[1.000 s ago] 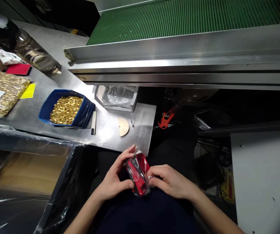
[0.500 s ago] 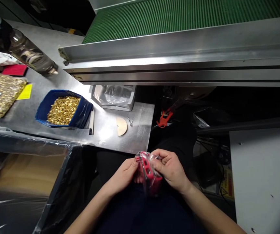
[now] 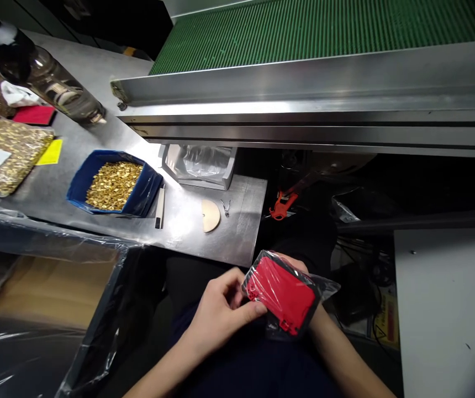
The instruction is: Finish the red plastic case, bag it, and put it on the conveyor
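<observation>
A red and black block-shaped item (image 3: 281,293) in a clear plastic bag is held above my lap, its broad red face turned up. My left hand (image 3: 227,304) grips its left edge, with the thumb on the near side of the red face. Behind the item, my right hand (image 3: 297,262) is mostly hidden; only part of it shows along the far edge, and the loose end of the bag sticks out to the right. Whether its fingers are closed round the item is hidden.
On the metal table (image 3: 241,237) are a blue bin (image 3: 78,188) of gold pieces, a cutter (image 3: 160,207), a half-round disc (image 3: 210,215) and a grey tray (image 3: 225,179). A green conveyor (image 3: 304,33) runs behind. A plastic-lined box (image 3: 109,309) stands left.
The bagged item has turned from its narrow side to its broad red face. My left thumb has moved onto that face, and my right hand has gone from the bag's top to behind it.
</observation>
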`<state>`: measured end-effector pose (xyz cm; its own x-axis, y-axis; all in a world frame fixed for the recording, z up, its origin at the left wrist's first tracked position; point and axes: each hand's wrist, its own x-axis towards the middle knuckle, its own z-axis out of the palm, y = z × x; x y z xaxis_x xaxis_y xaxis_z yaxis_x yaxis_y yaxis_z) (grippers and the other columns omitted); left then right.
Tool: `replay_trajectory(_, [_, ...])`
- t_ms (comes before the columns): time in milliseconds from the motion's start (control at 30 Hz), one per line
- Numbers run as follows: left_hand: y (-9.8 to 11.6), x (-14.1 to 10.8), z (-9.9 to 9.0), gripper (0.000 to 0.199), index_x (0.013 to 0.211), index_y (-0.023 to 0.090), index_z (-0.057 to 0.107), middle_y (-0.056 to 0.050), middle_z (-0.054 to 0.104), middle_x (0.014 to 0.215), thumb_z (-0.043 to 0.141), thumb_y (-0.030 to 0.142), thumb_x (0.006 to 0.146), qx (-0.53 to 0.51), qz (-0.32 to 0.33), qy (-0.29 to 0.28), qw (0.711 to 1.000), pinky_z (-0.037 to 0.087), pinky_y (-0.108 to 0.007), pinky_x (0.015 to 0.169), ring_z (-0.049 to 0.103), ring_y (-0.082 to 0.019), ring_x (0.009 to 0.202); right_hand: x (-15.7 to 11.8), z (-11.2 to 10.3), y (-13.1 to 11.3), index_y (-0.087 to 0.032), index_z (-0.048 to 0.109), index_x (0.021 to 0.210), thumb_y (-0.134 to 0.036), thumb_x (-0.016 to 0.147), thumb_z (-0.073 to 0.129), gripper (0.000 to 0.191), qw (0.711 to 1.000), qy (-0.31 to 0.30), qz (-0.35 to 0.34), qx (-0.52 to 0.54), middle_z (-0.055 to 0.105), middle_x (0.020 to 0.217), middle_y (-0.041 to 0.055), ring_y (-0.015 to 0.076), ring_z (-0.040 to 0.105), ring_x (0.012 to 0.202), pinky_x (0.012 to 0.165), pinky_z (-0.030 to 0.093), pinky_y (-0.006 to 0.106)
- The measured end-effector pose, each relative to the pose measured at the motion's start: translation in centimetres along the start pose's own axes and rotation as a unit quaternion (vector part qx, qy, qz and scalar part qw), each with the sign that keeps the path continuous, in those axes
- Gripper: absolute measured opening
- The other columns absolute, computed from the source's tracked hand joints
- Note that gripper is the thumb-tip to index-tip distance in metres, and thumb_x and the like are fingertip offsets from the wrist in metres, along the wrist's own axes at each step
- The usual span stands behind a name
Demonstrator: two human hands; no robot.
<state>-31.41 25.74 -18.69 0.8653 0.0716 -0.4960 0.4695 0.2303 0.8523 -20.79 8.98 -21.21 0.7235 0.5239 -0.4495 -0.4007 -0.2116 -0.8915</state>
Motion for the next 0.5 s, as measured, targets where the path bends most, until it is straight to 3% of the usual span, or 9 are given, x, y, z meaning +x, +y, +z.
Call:
replay_trajectory(33, [0.0, 0.0, -0.2, 0.044, 0.089, 0.02, 0.061, 0.005, 0.054, 0.074, 0.092, 0.043, 0.069, -0.025, -0.004, 0.011, 1.0, 0.036, -0.021, 0.057, 0.047, -0.01, 0.066, 0.0, 0.0, 0.1, -0.02, 0.076, 0.086, -0.047, 0.081, 0.076, 0.028, 1.0, -0.02, 0.004, 0.009, 0.073, 0.076, 0.0034, 0.0185, 0.066, 0.067, 0.064, 0.056, 0.029])
replay_trajectory(100, [0.0, -0.3, -0.6, 0.059, 0.115, 0.026, 0.059, 0.0, 0.063, 0.1, 0.093, 0.038, 0.069, -0.09, -0.011, -0.022, 0.996, 0.047, -0.022, 0.07, 0.057, -0.015, 0.085, -0.1, 0.1, 0.2, -0.021, 0.076, 0.091, -0.045, 0.083, 0.076, 0.025, 0.998, -0.048, 0.022, 0.025, 0.073, 0.081, 0.0034, 0.0192, 0.068, 0.073, 0.069, 0.056, 0.029])
replay_trajectory(200, [-0.2, -0.7, -1.4, 0.063, 0.132, 0.025, 0.057, -0.008, 0.065, 0.118, 0.083, 0.049, 0.08, -0.171, -0.025, -0.099, 0.98, 0.053, -0.031, 0.083, 0.062, -0.02, 0.096, -0.4, 0.9, 0.4, -0.021, 0.074, 0.093, -0.039, 0.09, 0.069, 0.019, 0.998, -0.062, 0.021, 0.011, 0.07, 0.082, 0.0026, 0.0186, 0.067, 0.076, 0.07, 0.053, 0.028])
replay_trajectory(267, [-0.6, -0.9, -1.7, 0.053, 0.127, 0.02, 0.064, -0.009, 0.068, 0.112, 0.074, 0.054, 0.087, -0.18, -0.05, -0.078, 0.979, 0.052, -0.029, 0.078, 0.062, -0.018, 0.087, -0.8, 1.5, 0.4, -0.021, 0.073, 0.089, -0.034, 0.092, 0.066, 0.015, 0.996, -0.05, -0.024, -0.066, 0.067, 0.085, 0.0023, 0.0172, 0.065, 0.078, 0.07, 0.05, 0.027])
replay_trajectory(367, [-1.5, -0.8, -1.8, 0.037, 0.114, 0.017, 0.072, -0.007, 0.07, 0.096, 0.069, 0.047, 0.094, -0.193, -0.106, -0.002, 0.976, 0.048, -0.025, 0.074, 0.061, -0.016, 0.083, -1.3, 2.4, 0.2, -0.021, 0.072, 0.085, -0.023, 0.091, 0.064, 0.011, 0.98, -0.028, -0.073, -0.184, 0.062, 0.086, 0.0011, 0.0147, 0.062, 0.077, 0.068, 0.046, 0.024])
replay_trajectory(500, [-2.5, -0.9, -1.9, 0.031, 0.1, 0.013, 0.076, -0.006, 0.066, 0.088, 0.076, 0.042, 0.088, -0.278, -0.109, 0.017, 0.954, 0.044, -0.023, 0.072, 0.056, -0.014, 0.078, -1.5, 3.2, 0.1, -0.021, 0.07, 0.087, -0.021, 0.09, 0.064, 0.007, 0.978, -0.064, -0.028, -0.195, 0.065, 0.083, 0.0003, 0.0149, 0.063, 0.075, 0.068, 0.046, 0.024])
